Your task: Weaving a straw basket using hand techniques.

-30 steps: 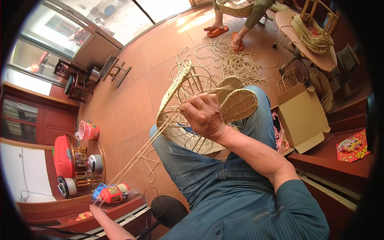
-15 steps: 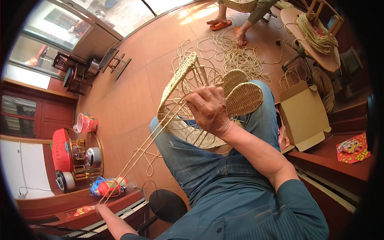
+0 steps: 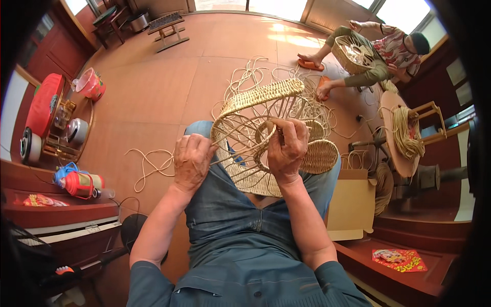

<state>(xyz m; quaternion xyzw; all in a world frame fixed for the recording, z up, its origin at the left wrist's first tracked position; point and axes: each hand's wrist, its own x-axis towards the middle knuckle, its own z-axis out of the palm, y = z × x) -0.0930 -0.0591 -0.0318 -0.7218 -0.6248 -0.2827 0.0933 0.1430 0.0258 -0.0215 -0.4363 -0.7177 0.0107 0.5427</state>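
Note:
A partly woven straw-cord basket [image 3: 263,96] rests on my lap, its wire ribs showing between woven bands. Two rounded woven flaps, the nearer one [image 3: 319,156] larger in view, stick out at its right side. My left hand [image 3: 192,159] is at the basket's left edge, fingers curled against the rim; what they grip is hidden. With bent fingers pinched together, my right hand [image 3: 289,148] holds the small ring of the basket's frame near its middle. Loose straw cord [image 3: 153,169] lies on the floor to the left of my knee.
Ahead, a tangle of cord [image 3: 245,77] covers the floor. A co-worker [image 3: 394,53] sits at the far right with another basket [image 3: 353,53]. A round board [image 3: 391,123] bears a cord coil [image 3: 407,138]; an open cardboard box [image 3: 350,204] stands below it. Vacuum flasks [image 3: 82,183] are at left.
My left hand, stretched far out lower left with taut cords, has come back to the basket's left edge. My right hand has shifted right and down. The view has turned, showing more of the co-worker.

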